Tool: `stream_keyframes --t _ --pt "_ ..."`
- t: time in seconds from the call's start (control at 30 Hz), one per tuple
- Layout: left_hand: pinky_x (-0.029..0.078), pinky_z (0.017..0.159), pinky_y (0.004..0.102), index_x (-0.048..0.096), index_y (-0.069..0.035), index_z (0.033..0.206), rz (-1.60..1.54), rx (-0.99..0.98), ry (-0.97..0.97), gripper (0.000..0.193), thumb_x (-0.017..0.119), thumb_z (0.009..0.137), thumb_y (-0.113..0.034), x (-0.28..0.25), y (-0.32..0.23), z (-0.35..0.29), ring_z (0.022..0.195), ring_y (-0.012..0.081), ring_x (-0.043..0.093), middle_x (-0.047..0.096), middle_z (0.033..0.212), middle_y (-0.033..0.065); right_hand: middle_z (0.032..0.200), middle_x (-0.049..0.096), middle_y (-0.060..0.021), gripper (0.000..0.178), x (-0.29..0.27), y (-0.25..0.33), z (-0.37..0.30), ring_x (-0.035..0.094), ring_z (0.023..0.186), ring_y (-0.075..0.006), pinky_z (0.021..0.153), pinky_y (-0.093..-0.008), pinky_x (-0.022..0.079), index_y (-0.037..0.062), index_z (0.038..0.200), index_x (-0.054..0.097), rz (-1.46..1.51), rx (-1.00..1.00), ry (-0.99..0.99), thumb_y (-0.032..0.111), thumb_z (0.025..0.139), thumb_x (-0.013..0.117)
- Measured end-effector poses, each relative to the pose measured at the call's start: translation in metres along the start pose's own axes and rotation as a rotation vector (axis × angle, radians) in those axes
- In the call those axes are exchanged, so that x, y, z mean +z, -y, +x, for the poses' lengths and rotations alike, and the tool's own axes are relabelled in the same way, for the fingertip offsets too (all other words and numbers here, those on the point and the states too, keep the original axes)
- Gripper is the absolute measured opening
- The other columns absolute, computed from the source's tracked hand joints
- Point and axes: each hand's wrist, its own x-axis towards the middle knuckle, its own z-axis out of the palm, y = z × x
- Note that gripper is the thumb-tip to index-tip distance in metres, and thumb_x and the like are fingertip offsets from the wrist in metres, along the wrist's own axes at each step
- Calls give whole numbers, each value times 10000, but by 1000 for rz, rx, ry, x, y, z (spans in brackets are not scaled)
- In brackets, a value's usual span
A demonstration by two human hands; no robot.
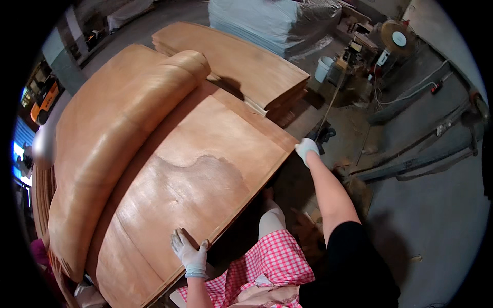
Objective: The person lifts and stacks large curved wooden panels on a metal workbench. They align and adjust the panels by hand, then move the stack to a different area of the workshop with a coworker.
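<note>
A large thin sheet of brown wood veneer [205, 169] lies flat on a stack in front of me, with a darker damp-looking patch in its middle. My left hand [189, 251], in a pale glove, rests flat on the near edge of the sheet, fingers spread. My right hand [306, 149], also gloved, is at the sheet's far right corner, fingers closed on the edge. A folded-back veneer sheet [118, 138] lies rolled over along the left side of the stack.
Another stack of veneer sheets [241, 66] lies beyond. A wrapped pale pallet load [272, 23] stands at the back. A white bucket [323, 68], a fan [398, 38] and cables sit on the concrete floor to the right. Another person's pink sleeve [38, 251] shows at lower left.
</note>
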Motion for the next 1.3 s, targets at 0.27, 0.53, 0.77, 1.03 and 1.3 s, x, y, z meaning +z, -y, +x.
stream_keyframes --t 0.27,0.53,0.77,1.03,1.3 --pt "453 892 456 589 -8 1090 -378 153 -208 531 805 698 -293 -25 -25 -28 993 358 564 598 1074 193 941 675 -198 273 27 73 -197 648 884 -339 793 -406 506 -20 982 627 513 -510 121 229 874 656" --pt "528 737 381 646 -33 929 -806 220 -370 239 694 704 -97 -84 -8 -122 839 320 637 648 924 148 1241 579 -121 160 38 154 -439 570 960 -106 859 -267 466 -8 1050 591 986 -551 1117 66 910 620" --pt "510 693 267 684 -13 928 -1296 -110 -419 113 648 822 2 -87 51 -183 794 145 639 667 840 60 1221 605 -137 180 52 184 -529 584 1083 -184 941 -301 459 5 1055 627 1058 -631 1085 121 919 603" --pt "504 649 266 645 22 839 -1703 -330 -818 157 575 772 146 -90 129 -197 684 139 615 675 803 95 960 678 -138 228 32 208 -471 652 898 -333 777 -410 523 101 980 697 52 -1322 649 296 906 604" --pt "434 532 215 612 -14 785 -1431 -610 -1376 295 453 682 212 -129 284 -238 641 138 579 646 816 101 905 670 -193 226 -13 180 -380 652 866 -337 769 -389 510 19 935 699 -197 -1075 639 225 871 631"
